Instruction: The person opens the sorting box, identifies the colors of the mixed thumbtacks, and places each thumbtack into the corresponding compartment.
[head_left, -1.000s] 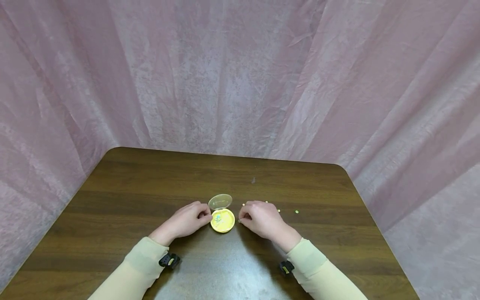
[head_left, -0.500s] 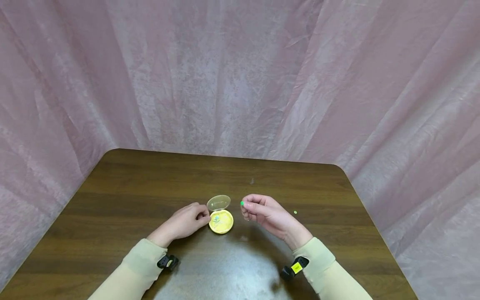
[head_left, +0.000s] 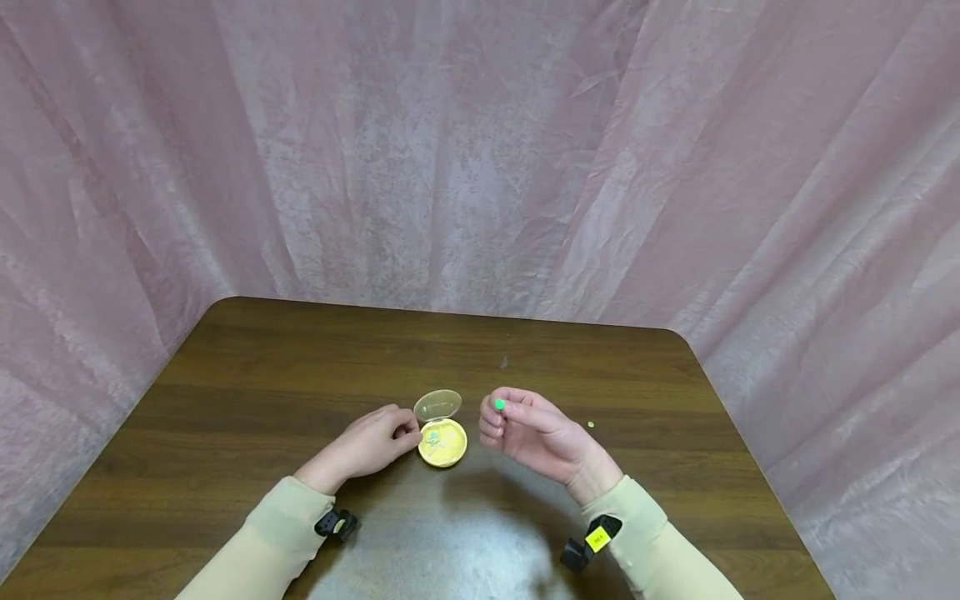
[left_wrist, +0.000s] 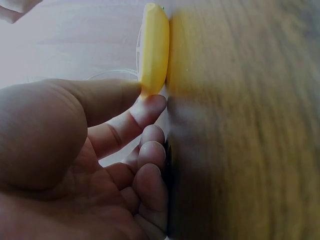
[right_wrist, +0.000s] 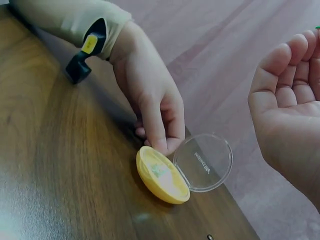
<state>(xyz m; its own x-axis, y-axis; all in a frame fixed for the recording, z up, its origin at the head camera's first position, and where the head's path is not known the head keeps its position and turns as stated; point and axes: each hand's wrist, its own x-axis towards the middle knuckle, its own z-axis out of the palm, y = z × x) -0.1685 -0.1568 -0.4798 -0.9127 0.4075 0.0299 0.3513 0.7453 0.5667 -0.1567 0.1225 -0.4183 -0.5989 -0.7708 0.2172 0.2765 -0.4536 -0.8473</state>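
Note:
A round yellow case [head_left: 442, 450] lies on the table with its clear hinged lid [head_left: 438, 406] raised. Small pale and greenish bits show inside it. My left hand [head_left: 369, 446] pinches the near-left rim of the case between thumb and index finger, and its other fingers rest curled on the table. To the right of the case, my right hand [head_left: 536, 433] is held above the table, palm turned partly up. It pinches a small round bright green piece [head_left: 499, 404] between thumb and index finger. In the right wrist view only a sliver of that piece shows at the edge.
Another small pale green piece [head_left: 591, 425] lies on the wooden table [head_left: 337, 358] right of my right hand. A tiny dark-edged bit [right_wrist: 210, 237] appears at the bottom of the right wrist view. A pink curtain [head_left: 480, 167] hangs behind the table.
My right hand has risen from the tabletop and rolled palm-up, bringing the green piece into sight. Small pieces seen near it earlier are now hidden behind it. My left hand stays on the case.

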